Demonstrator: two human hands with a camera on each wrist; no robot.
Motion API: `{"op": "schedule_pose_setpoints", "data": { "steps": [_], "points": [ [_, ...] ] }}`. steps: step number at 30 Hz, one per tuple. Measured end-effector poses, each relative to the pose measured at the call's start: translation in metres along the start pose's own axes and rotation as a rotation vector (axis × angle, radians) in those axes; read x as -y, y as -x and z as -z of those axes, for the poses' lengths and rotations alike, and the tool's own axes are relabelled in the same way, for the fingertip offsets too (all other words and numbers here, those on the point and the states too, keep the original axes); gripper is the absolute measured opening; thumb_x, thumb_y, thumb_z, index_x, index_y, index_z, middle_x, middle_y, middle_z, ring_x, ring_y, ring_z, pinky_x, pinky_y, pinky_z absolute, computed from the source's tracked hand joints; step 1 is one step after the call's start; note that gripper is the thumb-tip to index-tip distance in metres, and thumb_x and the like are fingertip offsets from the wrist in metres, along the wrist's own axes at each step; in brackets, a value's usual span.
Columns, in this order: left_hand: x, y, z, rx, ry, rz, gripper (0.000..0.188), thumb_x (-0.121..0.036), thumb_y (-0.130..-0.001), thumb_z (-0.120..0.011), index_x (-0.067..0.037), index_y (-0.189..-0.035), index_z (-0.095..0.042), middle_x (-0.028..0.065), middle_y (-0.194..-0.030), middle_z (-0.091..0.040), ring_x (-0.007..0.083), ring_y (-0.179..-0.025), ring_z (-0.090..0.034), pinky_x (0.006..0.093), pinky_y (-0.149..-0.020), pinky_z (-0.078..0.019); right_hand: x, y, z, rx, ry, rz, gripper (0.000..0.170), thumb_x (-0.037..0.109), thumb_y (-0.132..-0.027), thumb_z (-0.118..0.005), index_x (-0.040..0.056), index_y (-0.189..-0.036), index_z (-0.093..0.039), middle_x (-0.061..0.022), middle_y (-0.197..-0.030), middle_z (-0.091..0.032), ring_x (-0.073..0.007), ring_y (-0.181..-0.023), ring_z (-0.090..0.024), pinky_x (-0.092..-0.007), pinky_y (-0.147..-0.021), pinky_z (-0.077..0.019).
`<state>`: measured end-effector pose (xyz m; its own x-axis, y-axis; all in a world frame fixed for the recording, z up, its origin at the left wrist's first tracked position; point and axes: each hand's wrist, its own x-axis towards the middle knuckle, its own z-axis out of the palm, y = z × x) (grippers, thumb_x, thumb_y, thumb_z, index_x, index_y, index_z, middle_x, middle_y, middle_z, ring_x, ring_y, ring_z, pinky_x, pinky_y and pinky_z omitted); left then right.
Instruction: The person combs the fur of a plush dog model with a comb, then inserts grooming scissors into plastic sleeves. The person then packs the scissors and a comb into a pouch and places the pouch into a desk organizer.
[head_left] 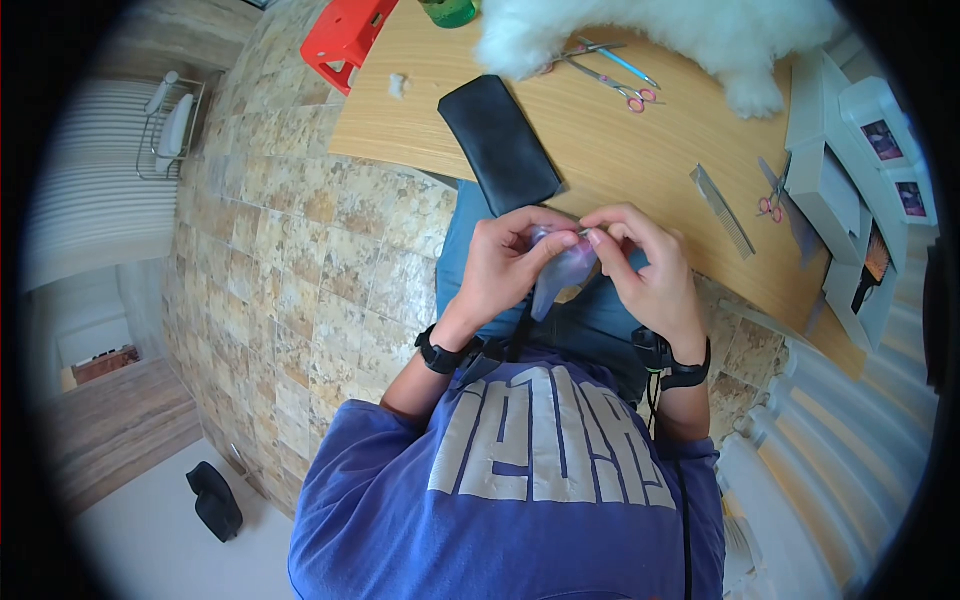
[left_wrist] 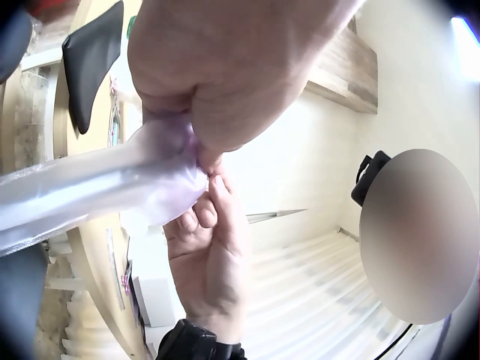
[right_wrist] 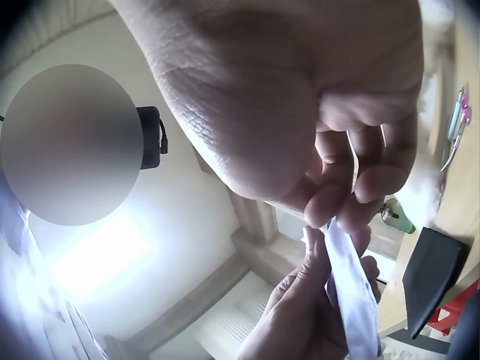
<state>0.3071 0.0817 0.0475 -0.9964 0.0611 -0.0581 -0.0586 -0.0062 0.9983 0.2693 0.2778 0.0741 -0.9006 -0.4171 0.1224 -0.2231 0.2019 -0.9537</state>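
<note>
Over the lap, near the table edge, both hands work at a translucent purple plastic sleeve (head_left: 560, 285). My left hand (head_left: 500, 262) grips its upper end between thumb and curled fingers. Thumb and fingertips of my right hand (head_left: 657, 265) pinch at the same end, close against the left fingertips. A bit of pink shows through the plastic there in the head view. The sleeve's long narrow body (left_wrist: 82, 187) hangs free below the hands. In the right wrist view the sleeve (right_wrist: 352, 292) runs down from the right fingertips, in front of the left hand.
On the wooden table (head_left: 600, 150) lie a black case (head_left: 500, 140), pink-handled scissors (head_left: 638, 100), a metal comb (head_left: 722, 210) and more scissors (head_left: 770, 205). A fluffy white animal shape (head_left: 750, 85) takes up the far side. White boxes (head_left: 825, 190) line the right edge; a red stool (head_left: 340, 45) stands left.
</note>
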Motion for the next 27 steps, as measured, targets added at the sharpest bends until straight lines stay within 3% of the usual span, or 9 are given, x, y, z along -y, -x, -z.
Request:
{"op": "schedule_pose_setpoints", "data": {
  "steps": [5, 9, 16, 21, 24, 26, 27],
  "points": [
    [-0.001, 0.001, -0.002, -0.100, 0.076, -0.084, 0.014, -0.008, -0.098, -0.070, 0.003, -0.108, -0.072, 0.0072, -0.094, -0.076, 0.0077, -0.083, -0.068, 0.0227, -0.072, -0.0550, -0.002, 0.003, 0.002, -0.073, -0.050, 0.003, 0.012, 0.000, -0.094, -0.067, 0.0026, -0.106, -0.067, -0.0038, -0.062, -0.054, -0.0093, -0.054, -0.051, -0.0257, -0.053, -0.0413],
    [0.002, -0.001, 0.002, -0.099, 0.018, -0.085, 0.015, -0.008, -0.099, -0.069, 0.003, -0.109, -0.072, 0.0061, -0.095, -0.075, 0.0068, -0.083, -0.067, 0.0219, -0.070, -0.0538, 0.002, 0.003, 0.003, 0.012, 0.033, 0.035, 0.012, 0.002, -0.093, -0.070, 0.0033, -0.105, -0.067, -0.0037, -0.062, -0.055, -0.0094, -0.053, -0.052, -0.0265, -0.052, -0.0411],
    [-0.001, 0.000, 0.000, -0.060, -0.013, -0.062, 0.015, -0.009, -0.099, -0.069, 0.004, -0.108, -0.071, 0.0066, -0.096, -0.075, 0.0075, -0.087, -0.069, 0.0223, -0.073, -0.0547, 0.000, 0.004, 0.000, -0.026, 0.121, 0.010, 0.010, 0.004, -0.093, -0.070, 0.0026, -0.101, -0.065, -0.0070, -0.064, -0.058, -0.0122, -0.053, -0.055, -0.0284, -0.052, -0.0424],
    [-0.005, -0.001, 0.000, -0.057, 0.022, -0.061, 0.015, -0.007, -0.098, -0.070, 0.003, -0.108, -0.071, 0.0080, -0.100, -0.076, 0.0102, -0.092, -0.071, 0.0232, -0.077, -0.0565, 0.002, 0.004, 0.003, 0.024, 0.145, 0.093, 0.008, 0.005, -0.097, -0.066, 0.0014, -0.102, -0.062, -0.0104, -0.071, -0.061, -0.0246, -0.060, -0.061, -0.0346, -0.059, -0.0477],
    [0.001, -0.002, 0.003, -0.016, -0.001, -0.069, 0.026, -0.008, -0.095, -0.074, 0.002, -0.118, -0.066, 0.0090, -0.105, -0.075, 0.0118, -0.094, -0.071, 0.0250, -0.078, -0.0571, 0.005, 0.006, 0.001, -0.017, 0.164, 0.163, 0.007, 0.004, -0.097, -0.065, 0.0015, -0.101, -0.060, -0.0118, -0.080, -0.064, -0.0286, -0.066, -0.062, -0.0368, -0.062, -0.0495],
    [0.004, -0.004, 0.001, 0.121, 0.262, -0.158, 0.040, -0.010, -0.093, -0.078, 0.001, -0.128, -0.060, 0.0096, -0.112, -0.073, 0.0136, -0.099, -0.070, 0.0275, -0.082, -0.0572, 0.011, 0.008, 0.001, -0.040, 0.160, 0.203, 0.008, 0.004, -0.096, -0.066, 0.0016, -0.101, -0.060, -0.0118, -0.083, -0.065, -0.0278, -0.066, -0.062, -0.0360, -0.062, -0.0497],
    [0.005, -0.003, 0.002, 0.118, 0.258, -0.159, 0.040, -0.010, -0.093, -0.078, 0.001, -0.128, -0.060, 0.0096, -0.112, -0.073, 0.0136, -0.099, -0.070, 0.0275, -0.082, -0.0572, 0.014, 0.009, 0.000, -0.064, 0.156, 0.240, 0.008, 0.004, -0.096, -0.066, 0.0017, -0.101, -0.060, -0.0119, -0.086, -0.065, -0.0270, -0.067, -0.062, -0.0352, -0.063, -0.0500]
  ]
}}
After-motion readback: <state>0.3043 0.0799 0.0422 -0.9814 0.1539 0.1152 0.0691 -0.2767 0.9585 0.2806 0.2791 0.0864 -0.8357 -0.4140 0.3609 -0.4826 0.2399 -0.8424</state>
